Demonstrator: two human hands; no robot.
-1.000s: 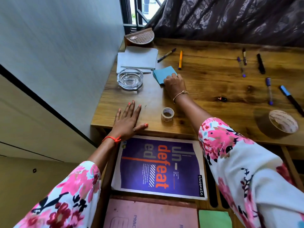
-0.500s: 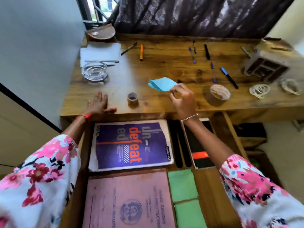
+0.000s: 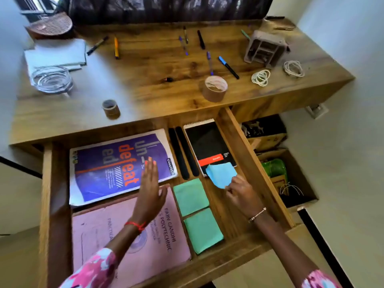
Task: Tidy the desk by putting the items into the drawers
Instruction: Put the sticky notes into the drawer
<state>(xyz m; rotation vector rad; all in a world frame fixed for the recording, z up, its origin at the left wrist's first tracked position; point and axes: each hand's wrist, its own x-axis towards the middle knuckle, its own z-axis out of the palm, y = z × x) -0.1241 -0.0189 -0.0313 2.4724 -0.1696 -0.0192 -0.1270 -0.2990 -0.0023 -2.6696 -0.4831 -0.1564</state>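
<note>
Blue sticky notes (image 3: 221, 174) sit pinched in the right hand (image 3: 241, 193) over the open drawer (image 3: 228, 129) — their far corner overlaps the black notepad (image 3: 205, 142) just beyond the fingers. Two green pads (image 3: 191, 196) lie just left of that hand. The left hand (image 3: 150, 188) hovers flat and spread, holding nothing, above the purple notebook (image 3: 104, 169) and pink folder (image 3: 99, 229).

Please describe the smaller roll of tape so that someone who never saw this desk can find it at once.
Start at the wooden desk top and go to its front edge, above the open drawer. The small tape roll stands there alone, left of centre. It is narrower and darker than the wide brown tape roll further right.
</note>
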